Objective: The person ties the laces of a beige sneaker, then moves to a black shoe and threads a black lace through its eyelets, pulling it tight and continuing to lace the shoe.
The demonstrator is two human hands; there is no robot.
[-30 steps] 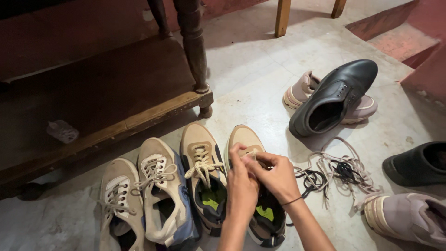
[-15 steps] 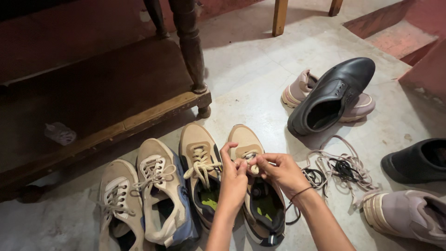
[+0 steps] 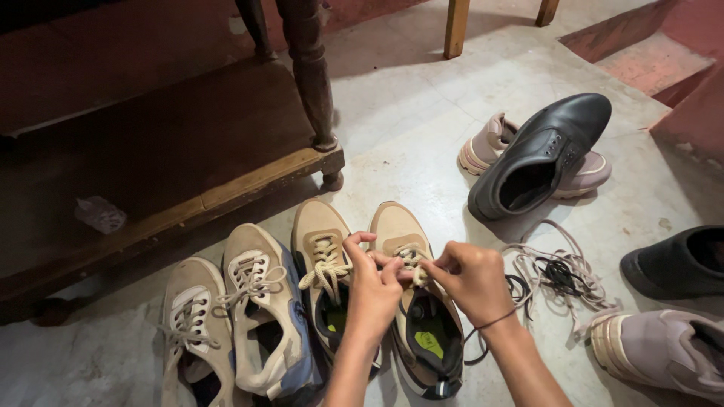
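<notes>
Nearest the camera, left hand [image 3: 371, 290] and right hand [image 3: 471, 280] pinch the cream lace [image 3: 411, 260] over the tan sneaker [image 3: 413, 301] on the floor [image 3: 422, 113] — lacing partway, upper eyelets seemingly unthreaded. Beside it its twin [image 3: 326, 264] is laced; beyond, loose laces [image 3: 554, 273], black shoe [image 3: 543, 154] laceless

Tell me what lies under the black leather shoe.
The black leather shoe rests on top of a pale mauve sneaker, whose heel and toe edge stick out on either side. The sneaker's middle and laces are covered, so they cannot be seen.
</notes>
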